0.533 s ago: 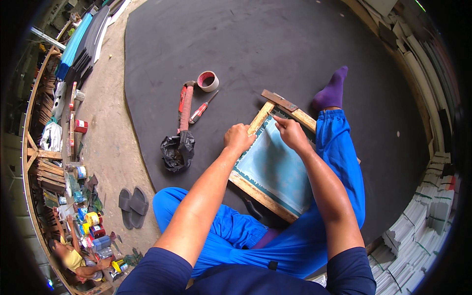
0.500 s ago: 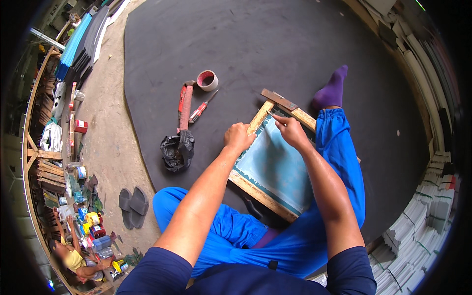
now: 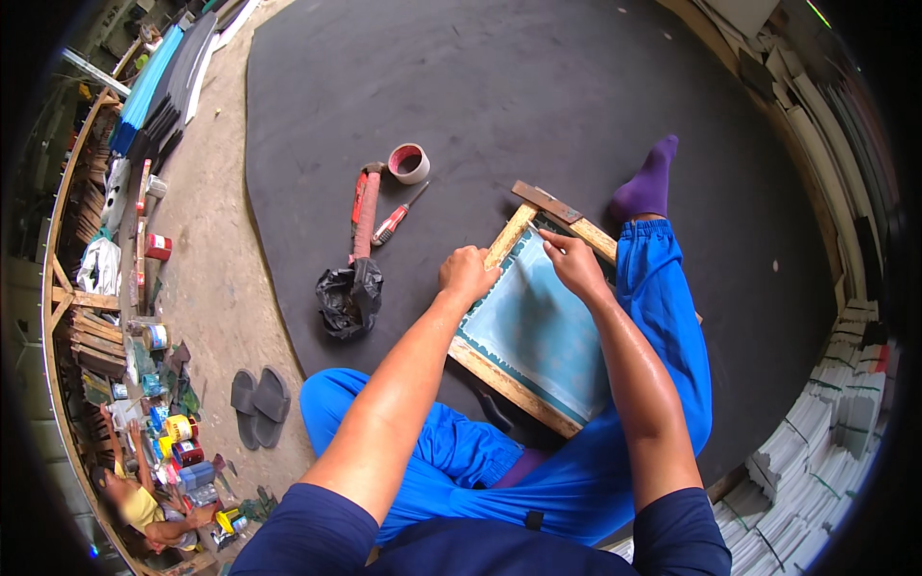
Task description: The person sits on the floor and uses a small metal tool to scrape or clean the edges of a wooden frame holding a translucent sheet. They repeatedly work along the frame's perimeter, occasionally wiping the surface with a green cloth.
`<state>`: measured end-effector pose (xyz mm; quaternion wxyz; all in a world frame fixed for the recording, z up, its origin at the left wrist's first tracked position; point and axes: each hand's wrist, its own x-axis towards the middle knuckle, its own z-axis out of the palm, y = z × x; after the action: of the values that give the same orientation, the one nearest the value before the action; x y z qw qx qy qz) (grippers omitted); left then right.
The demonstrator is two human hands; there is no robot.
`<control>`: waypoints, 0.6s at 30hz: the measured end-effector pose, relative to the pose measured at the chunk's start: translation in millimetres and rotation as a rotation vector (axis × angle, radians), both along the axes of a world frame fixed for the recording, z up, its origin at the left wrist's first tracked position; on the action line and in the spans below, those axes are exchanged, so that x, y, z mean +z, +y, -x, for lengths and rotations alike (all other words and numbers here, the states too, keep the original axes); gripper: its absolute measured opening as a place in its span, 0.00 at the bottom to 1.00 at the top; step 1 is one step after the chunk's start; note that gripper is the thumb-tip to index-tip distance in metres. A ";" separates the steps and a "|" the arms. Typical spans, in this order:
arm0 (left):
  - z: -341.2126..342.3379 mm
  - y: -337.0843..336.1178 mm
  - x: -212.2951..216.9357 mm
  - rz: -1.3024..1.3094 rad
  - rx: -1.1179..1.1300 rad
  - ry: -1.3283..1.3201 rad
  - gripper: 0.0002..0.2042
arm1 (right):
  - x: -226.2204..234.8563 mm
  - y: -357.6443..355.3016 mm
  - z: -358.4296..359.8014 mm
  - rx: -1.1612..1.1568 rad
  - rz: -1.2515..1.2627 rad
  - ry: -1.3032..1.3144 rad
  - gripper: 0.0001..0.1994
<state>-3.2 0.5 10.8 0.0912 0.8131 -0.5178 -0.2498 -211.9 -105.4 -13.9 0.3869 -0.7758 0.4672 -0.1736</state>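
Observation:
A wooden screen frame [image 3: 516, 377] with light-blue mesh [image 3: 547, 331] edged in dark green lies tilted across my lap, between my legs. My left hand [image 3: 468, 274] is closed around its left wooden bar. At the mesh's far corner, my right hand [image 3: 576, 266] is closed in a pinch, its fingertips close to the inner edge of the wood. Something thin and pale seems to show at those fingertips, too small to name. A brown, rust-coloured flat bar [image 3: 546, 202] lies across the frame's far end.
Left of the frame on the dark mat [image 3: 461, 86] lie a tape roll [image 3: 409, 163], a red-handled screwdriver [image 3: 392, 227], a pinkish wrapped handle [image 3: 365, 216] and a black plastic bag [image 3: 348, 298]. Slippers [image 3: 259, 408] rest on the floor. Another person [image 3: 144, 504] sits by several paint cans. Stacked white sheets [image 3: 816, 461] stand right.
The whole view has shifted slightly. Both hands keep nearly the same places on the frame, with the right fingertips still at the far corner of the mesh.

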 end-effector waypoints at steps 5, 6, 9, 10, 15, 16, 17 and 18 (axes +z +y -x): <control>-7.5 0.7 -6.4 0.043 0.002 -0.030 0.18 | 57.3 13.2 -19.4 -0.023 -0.055 0.274 0.17; -6.1 0.2 -5.5 0.046 0.005 -0.023 0.18 | 56.5 14.0 -18.5 -0.022 -0.055 0.280 0.17; -6.9 0.3 -3.0 0.058 0.002 -0.012 0.18 | 52.4 16.9 -22.1 -0.024 -0.046 0.279 0.18; -6.9 0.3 -2.9 0.053 0.002 -0.009 0.18 | 49.8 17.6 -23.5 -0.026 -0.041 0.276 0.18; -7.0 0.2 -6.6 0.074 0.002 -0.007 0.18 | 24.0 9.5 -30.3 -0.073 -0.214 0.040 0.19; -8.6 1.0 -8.3 0.076 -0.001 -0.014 0.18 | 26.5 4.9 -29.2 -0.090 -0.431 -0.036 0.20; -10.6 1.2 -9.9 0.079 -0.004 -0.021 0.18 | 29.2 -0.7 -28.7 -0.128 -0.641 -0.095 0.21; -10.7 1.1 -9.9 0.082 -0.009 -0.025 0.18 | 41.7 -2.1 -31.4 -0.188 -0.801 -0.164 0.21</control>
<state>7.5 1.6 0.9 0.1170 0.8092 -0.5326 -0.2187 -180.6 -107.5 27.8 0.6764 -0.5015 0.5344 -0.0738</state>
